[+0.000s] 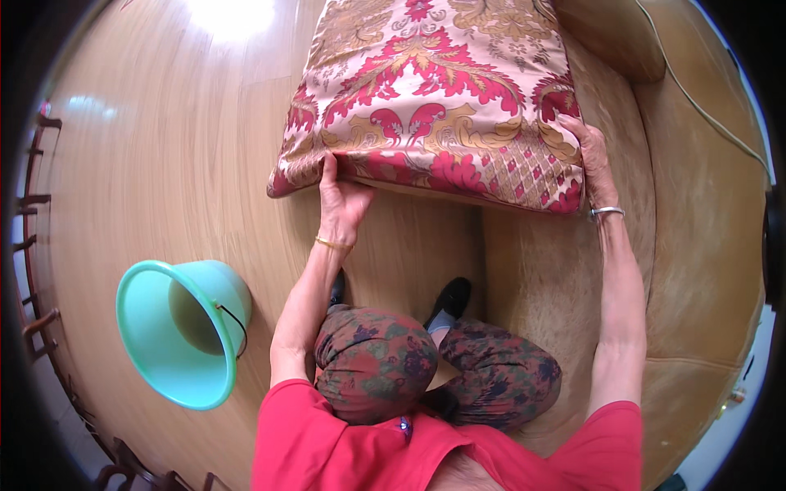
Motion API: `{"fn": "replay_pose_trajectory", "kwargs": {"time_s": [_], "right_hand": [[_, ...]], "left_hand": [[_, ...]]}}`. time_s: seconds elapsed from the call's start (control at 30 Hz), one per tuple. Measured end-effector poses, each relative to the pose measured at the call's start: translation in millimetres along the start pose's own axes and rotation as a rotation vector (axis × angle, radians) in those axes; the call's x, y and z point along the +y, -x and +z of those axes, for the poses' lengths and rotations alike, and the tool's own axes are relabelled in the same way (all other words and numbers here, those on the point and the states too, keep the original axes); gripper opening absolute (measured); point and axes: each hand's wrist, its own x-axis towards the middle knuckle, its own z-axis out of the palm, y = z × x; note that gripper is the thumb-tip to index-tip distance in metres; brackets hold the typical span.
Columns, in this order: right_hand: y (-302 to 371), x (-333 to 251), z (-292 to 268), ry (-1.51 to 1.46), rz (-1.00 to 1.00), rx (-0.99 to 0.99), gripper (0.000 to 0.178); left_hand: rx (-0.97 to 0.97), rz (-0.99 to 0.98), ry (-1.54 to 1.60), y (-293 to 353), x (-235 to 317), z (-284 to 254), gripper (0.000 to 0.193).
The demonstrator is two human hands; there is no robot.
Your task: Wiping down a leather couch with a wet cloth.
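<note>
A large sofa cushion [442,98] in a pink, red and gold floral cover is held out in front of me, its near edge off the floor. My left hand [342,200] grips that near edge close to the left corner, thumb on top and fingers underneath, mostly hidden. On the right side, my right hand [591,155] clasps the cushion near its right corner, with the thumb over the top and the other fingers along the side. The cushion's far end runs out of view at the top.
To my right stretches a brown sofa [565,327], with a pale cable [696,102] over its back. A turquoise bucket [176,327] with murky water stands at the left on the wood-patterned floor [172,196]. Dark wooden furniture legs [37,323] line the far left.
</note>
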Motion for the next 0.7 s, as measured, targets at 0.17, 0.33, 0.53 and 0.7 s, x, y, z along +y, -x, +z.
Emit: {"fn": "replay_pose_trajectory", "kwargs": {"time_s": [0.17, 0.33, 0.53, 0.7], "right_hand": [[-3.3, 9.0, -2.0, 0.013, -0.028, 0.008, 0.035], [4.2, -2.8, 4.6, 0.032, 0.017, -0.010, 0.037], [7.0, -11.2, 10.3, -0.097, 0.062, -0.004, 0.039], [10.6, -13.7, 8.9, -0.218, 0.135, 0.005, 0.041]], "left_hand": [[0.403, 0.034, -0.055, -37.1, -3.5, -29.3, 0.011], [0.442, 0.090, -0.240, -38.8, -3.5, -50.2, 0.004], [0.396, 0.056, -0.216, -17.8, -9.1, -50.9, 0.016], [0.320, -0.594, -0.826, 50.8, -3.9, 24.8, 0.027]]}}
